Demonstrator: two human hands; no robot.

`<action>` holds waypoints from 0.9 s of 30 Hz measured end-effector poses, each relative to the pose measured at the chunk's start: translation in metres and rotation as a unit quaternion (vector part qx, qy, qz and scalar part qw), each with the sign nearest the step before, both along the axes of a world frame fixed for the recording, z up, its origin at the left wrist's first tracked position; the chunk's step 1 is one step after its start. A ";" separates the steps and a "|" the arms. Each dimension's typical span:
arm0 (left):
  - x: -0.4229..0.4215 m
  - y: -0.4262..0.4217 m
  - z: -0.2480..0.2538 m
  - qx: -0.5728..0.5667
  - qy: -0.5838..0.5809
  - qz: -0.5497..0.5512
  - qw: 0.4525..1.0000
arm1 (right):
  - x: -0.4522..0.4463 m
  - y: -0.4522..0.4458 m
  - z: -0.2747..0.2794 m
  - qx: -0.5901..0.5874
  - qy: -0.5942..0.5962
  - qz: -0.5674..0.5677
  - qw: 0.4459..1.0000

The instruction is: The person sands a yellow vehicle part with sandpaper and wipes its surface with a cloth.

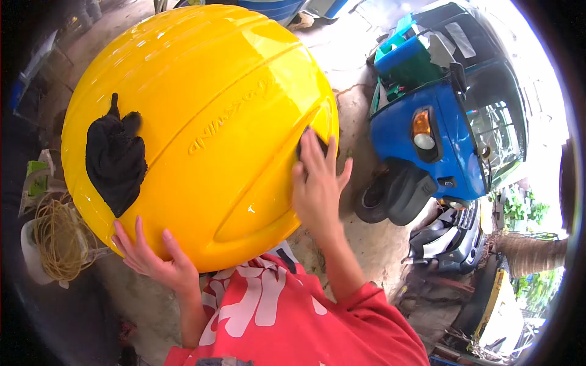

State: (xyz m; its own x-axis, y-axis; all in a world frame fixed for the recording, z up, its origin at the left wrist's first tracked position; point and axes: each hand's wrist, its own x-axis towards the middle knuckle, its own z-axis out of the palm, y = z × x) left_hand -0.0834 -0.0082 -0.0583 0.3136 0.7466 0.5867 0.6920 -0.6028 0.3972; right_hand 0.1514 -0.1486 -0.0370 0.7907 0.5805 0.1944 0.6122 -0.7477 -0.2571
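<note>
A large, glossy yellow moulded panel (201,183) with raised script lettering and curved ridges fills the middle of the view. My left hand (160,259) lies on its lower left edge, fingers apart. Above that hand, a black glove (116,161) rests crumpled on the panel. At the panel's right side, my right hand (318,189) has its fingers stretched out and spread over a ridge. A black patch (301,148) shows under and between these fingertips; I cannot tell whether it is a pad or an opening.
A blue vehicle (409,128) with a black wheel stands to the right, green and blue bins at its top. Black vehicle parts (448,244) lie below it. At left, a coil of tan cord (61,238) sits on a white chair. A tree trunk (531,255) is at far right.
</note>
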 end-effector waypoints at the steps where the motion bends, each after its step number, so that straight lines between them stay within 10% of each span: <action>1: -0.001 0.000 0.001 0.001 0.003 -0.003 1.000 | 0.021 0.004 -0.003 0.005 0.003 -0.021 1.000; 27: -0.007 0.011 -0.017 0.025 -0.027 -0.020 0.999 | 0.048 -0.009 -0.027 0.091 0.030 -0.020 0.995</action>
State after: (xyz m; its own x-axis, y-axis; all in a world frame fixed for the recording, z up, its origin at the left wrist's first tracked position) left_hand -0.0901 0.0024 -0.0756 0.3106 0.7035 0.6393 0.6452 -0.6499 0.4017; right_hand 0.1996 -0.1572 -0.0643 0.8252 0.5088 0.2453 0.5633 -0.7087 -0.4248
